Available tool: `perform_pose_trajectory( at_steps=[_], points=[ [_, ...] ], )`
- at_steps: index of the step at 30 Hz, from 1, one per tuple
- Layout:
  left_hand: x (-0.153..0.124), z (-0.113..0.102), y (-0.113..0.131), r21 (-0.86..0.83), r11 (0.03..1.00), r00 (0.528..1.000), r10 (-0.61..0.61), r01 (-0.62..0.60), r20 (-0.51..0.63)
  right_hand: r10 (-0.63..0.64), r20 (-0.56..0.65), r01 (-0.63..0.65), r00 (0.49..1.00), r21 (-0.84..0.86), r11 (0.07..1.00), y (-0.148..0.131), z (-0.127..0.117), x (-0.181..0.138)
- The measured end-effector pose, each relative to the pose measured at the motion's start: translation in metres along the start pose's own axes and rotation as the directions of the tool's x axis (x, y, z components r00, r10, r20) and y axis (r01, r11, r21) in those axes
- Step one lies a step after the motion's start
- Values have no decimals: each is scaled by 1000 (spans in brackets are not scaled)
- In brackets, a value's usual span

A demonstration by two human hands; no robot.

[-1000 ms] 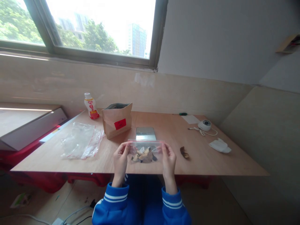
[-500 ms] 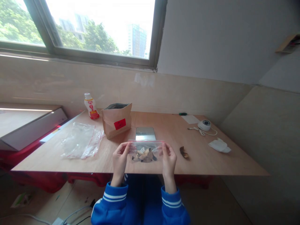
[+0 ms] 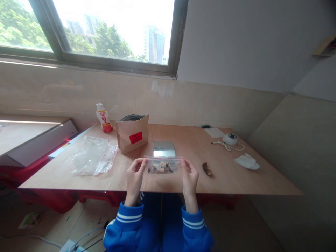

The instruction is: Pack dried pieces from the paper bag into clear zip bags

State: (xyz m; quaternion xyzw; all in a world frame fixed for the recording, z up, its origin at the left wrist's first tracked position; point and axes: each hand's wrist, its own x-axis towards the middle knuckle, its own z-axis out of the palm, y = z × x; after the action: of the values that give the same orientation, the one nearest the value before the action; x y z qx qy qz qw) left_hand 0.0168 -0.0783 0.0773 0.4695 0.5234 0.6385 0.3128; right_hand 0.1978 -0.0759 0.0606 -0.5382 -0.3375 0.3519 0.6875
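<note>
A clear zip bag (image 3: 157, 171) with a red seal line along its top is stretched between my hands above the table's near edge. Brown and tan dried pieces (image 3: 164, 166) lie inside it. My left hand (image 3: 135, 175) pinches the bag's upper left corner, and my right hand (image 3: 190, 175) pinches the upper right one. Just beyond the bag is a flat silver scale-like plate (image 3: 164, 149). To the right of my right hand, a curled brown dried piece (image 3: 207, 169) rests on the wood.
An open kraft paper pouch (image 3: 133, 134) with a red label stands behind left. Near it are a white-and-red bottle (image 3: 104, 119) and clear plastic bags (image 3: 93, 155). At right lie a white dome camera (image 3: 230, 139) with cable, a crumpled tissue (image 3: 247, 161) and a green-handled screwdriver (image 3: 206, 126).
The bag has tilted, so it looks shorter and its contents have shifted together. Both hands keep their pinch at the corners. The view has moved slightly.
</note>
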Motion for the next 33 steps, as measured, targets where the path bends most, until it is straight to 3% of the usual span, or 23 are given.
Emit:
perform_pose_trajectory(
  at_steps=[9,15,22,28,33],
  points=[
    [-4,6,-1,-6,1000,999,-1,1,-53,-56,21,55,998,35,998,-2,1,-2],
    [-10,22,-7,-189,976,991,-123,111,-58,-43,120,33,992,90,995,8,9,-7],
    [-7,18,-7,-268,957,994,-104,110,37,-38,227,16,973,98,995,9,12,-8],
    [-4,11,-9,-276,956,992,-67,94,105,-4,226,-15,974,82,997,11,9,-5],
    [-4,9,-12,-259,960,991,-80,105,106,-10,282,-4,960,49,999,8,5,-5]
  ],
)
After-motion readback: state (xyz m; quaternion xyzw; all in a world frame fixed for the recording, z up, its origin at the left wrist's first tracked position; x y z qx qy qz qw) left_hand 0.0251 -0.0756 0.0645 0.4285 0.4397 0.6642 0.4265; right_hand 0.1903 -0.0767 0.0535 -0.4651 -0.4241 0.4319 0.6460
